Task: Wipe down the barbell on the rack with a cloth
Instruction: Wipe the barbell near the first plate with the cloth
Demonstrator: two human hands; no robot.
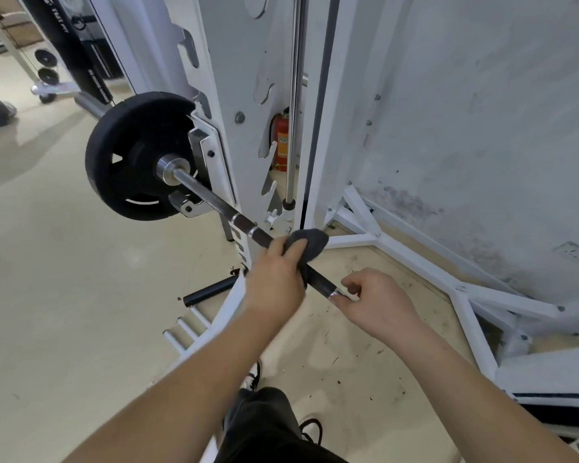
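— Where is the barbell?
— Seated in the white rack. Its shaft runs from the black weight plate down towards the person.
— And the cloth?
— It's grey and folded over the shaft some way in from the plate, past the rack hook. The left hand has its fingers curled over the cloth, clamping it round the steel.
— The other hand?
— The right hand is farther from the plate than the cloth is. Its fingers and thumb curl round bare shaft near a shiny ring mark, which looks like a steadying grip.
— So which step is this?
— The wiping itself, I'd say, partway along the shaft. I can't tell which stretches are already clean.
— Next move?
— Probably sliding the cloth along towards the plate, squeezing firmly so the rough grip section gets rubbed, and easing off at the hook. The right hand need only stop the bar rolling.
— Anything beyond the plate?
— A red fire extinguisher, across the rack upright from the plate.
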